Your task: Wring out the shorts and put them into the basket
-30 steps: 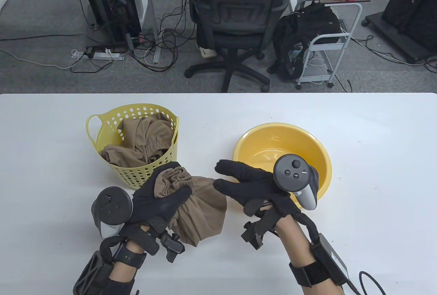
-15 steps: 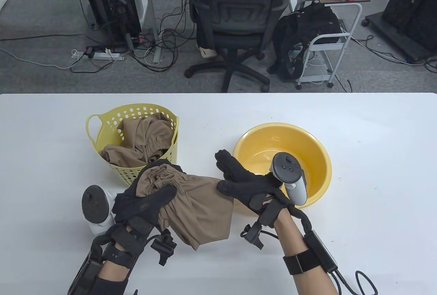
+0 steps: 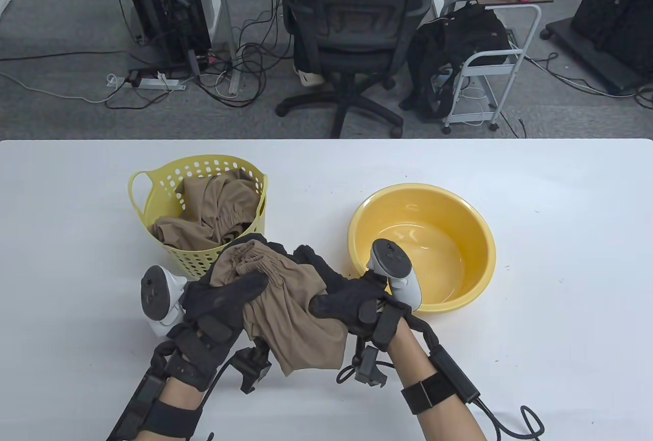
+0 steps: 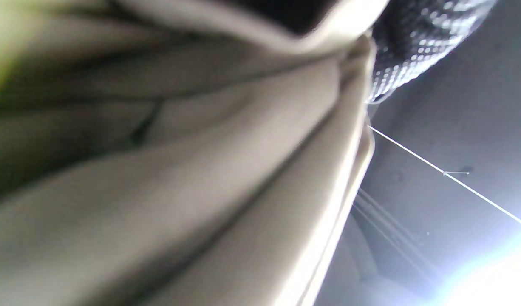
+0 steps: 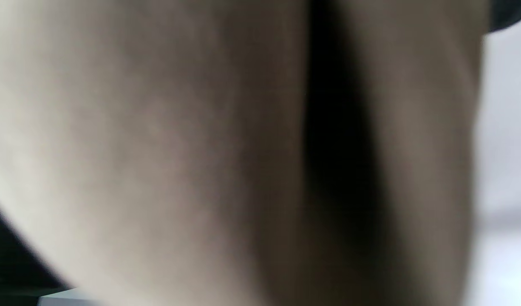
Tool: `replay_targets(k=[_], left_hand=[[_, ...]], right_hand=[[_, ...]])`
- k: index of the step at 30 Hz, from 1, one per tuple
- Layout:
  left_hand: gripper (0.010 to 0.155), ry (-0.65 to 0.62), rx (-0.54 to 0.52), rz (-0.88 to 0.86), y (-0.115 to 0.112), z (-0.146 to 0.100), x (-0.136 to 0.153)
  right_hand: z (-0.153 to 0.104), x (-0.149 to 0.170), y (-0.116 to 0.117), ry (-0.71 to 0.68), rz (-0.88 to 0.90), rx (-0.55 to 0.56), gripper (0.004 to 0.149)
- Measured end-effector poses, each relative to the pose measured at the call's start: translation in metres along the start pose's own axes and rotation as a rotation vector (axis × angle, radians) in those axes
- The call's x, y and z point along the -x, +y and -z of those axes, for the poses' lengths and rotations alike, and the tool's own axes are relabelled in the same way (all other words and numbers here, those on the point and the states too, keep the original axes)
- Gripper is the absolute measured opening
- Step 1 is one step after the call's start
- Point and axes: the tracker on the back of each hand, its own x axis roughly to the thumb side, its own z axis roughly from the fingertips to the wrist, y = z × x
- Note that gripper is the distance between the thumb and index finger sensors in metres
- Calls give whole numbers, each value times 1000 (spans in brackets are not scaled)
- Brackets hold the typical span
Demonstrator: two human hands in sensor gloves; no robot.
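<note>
Both hands clutch the tan shorts (image 3: 291,308) above the table (image 3: 561,257). The bundle's long axis runs from 11 o'clock, waistband in the left hand (image 3: 224,298), to 5 o'clock. The right hand (image 3: 342,298) curls round its middle.

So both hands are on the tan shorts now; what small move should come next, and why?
Probably twist the hands in opposite directions. The left hand grips the waistband end of the shorts, the right hand grips beside it, and the fabric looks bunched, not yet twisted, short of the basket.

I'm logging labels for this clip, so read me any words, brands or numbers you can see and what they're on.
No legible text in any view.
Tracker on the right hand: button marks only, too small to read.
Yellow basket, yellow basin, tan shorts: no print visible.
Both wrist views: blurred fabric only.
</note>
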Motion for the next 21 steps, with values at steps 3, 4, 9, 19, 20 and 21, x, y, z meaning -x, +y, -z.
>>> replay_targets(k=[3,4,9,19,20,21], left_hand=[[65,3,10,-2,-2,1,3],[65,4,15,0,-3,1,3],[66,5,28,17,-4,1,4],[64,32,12,50,-4,0,4],[64,31,14,50,-4,0,4],[64,34,20,54,-4,0,5]], right_hand=[[3,3,7,-2,46,-61,133],[3,4,9,0,45,-71,133],[3,2,14,7,29,-92,131],[-1,-1,17,-17,11,-58,111],[-1,-2,17,-17,1,-58,109],[-1,-3,17,-14,-16,-59,107]])
